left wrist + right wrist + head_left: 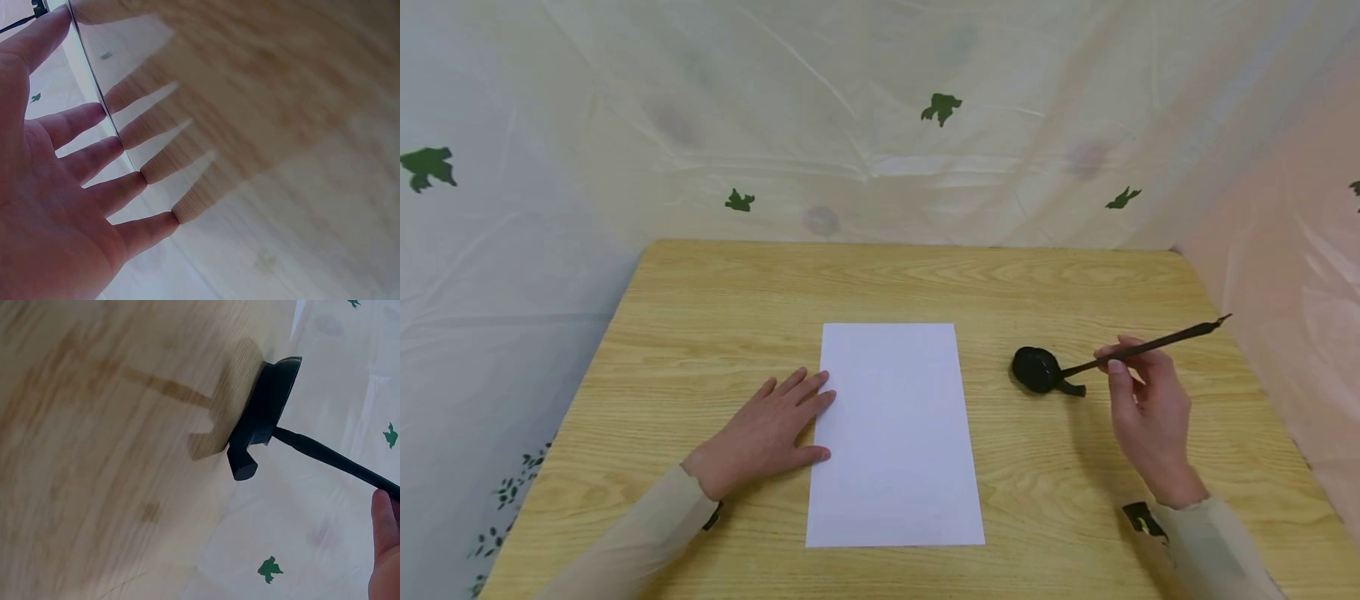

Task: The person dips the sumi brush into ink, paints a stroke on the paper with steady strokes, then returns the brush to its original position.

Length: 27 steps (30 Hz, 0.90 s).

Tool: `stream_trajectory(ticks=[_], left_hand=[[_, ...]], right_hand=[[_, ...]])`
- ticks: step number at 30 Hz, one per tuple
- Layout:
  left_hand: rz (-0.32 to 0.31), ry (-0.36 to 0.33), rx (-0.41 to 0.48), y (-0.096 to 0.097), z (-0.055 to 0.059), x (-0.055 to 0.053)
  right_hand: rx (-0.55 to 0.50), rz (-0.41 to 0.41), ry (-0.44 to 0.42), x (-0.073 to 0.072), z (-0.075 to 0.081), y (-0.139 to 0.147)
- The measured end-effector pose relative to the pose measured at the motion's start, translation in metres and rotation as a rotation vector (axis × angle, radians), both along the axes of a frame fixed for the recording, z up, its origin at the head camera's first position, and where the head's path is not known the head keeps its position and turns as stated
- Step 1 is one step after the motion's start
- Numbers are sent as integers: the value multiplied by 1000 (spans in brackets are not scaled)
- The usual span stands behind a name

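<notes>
A white sheet of paper (895,442) lies upright in the middle of the table. My left hand (767,433) rests at its left edge, fingers spread and straight, with some fingertips on the paper. In the left wrist view the fingertips of that hand (75,181) touch the surface. My right hand (1150,417) pinches a dark, slim writing brush (1176,337) between thumb and fingers. The brush slants, its lower end at a small black ink dish (1036,369) with a stubby spout-like handle. In the right wrist view the dish (265,403) hides the brush's tip.
The wood-grain table (737,283) is bordered by pale hanging sheeting (820,100) with green bird shapes, at the back and both sides. The ink dish stands to the right of the paper, with bare tabletop between them.
</notes>
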<state>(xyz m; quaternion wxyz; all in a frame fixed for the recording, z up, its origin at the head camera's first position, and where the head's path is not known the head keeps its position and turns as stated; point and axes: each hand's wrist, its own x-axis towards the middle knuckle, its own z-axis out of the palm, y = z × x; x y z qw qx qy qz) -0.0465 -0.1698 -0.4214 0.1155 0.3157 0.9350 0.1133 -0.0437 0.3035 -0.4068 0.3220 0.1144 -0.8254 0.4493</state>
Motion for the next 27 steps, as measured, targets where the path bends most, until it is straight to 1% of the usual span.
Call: stream_trajectory(ticks=[4,8,12,17,21,27], left_hand=[[-1,-1,-8,0,0,0],[1,-4,-12,0,0,0],[2,-5,-17,1,1,0],[8,-11,-21,1,2,0],[9,-16,-23,1,2,0],[7,-10,-20,1,0,0]], right_hand=[[3,-17,13,1,0,1],[-6,5,24,1,2,0],[30,-2,14,2,1,-2],[32,-8,27,2,3,-2],[49,-6,11,2,2,-2],[67,-33,2,3,2,-2]])
